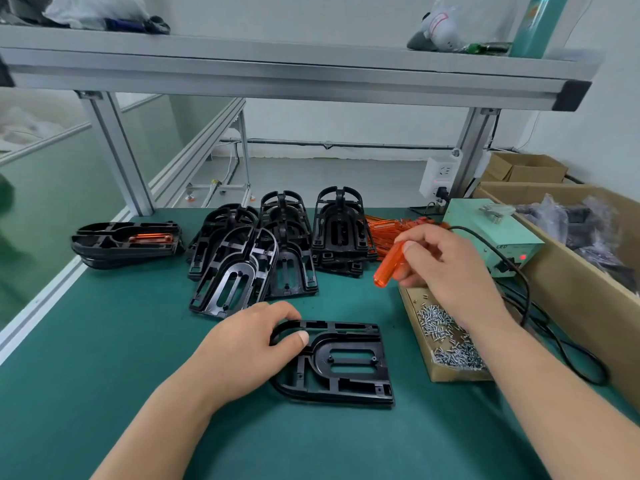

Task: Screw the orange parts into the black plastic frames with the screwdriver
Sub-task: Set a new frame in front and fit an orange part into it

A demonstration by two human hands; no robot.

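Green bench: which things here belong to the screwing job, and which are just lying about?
In the job: flat black plastic frame gripped by left hand; orange translucent piece in right hand; stacked black frames; cardboard tray of silver screws.
Lying about: grey plush toy, teal bottle on the metal shelf.

Bright even light, soft shadows; wide-angle bending at edges, slight overall softness.

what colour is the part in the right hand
The part is translucent orange, clearest in the head view.
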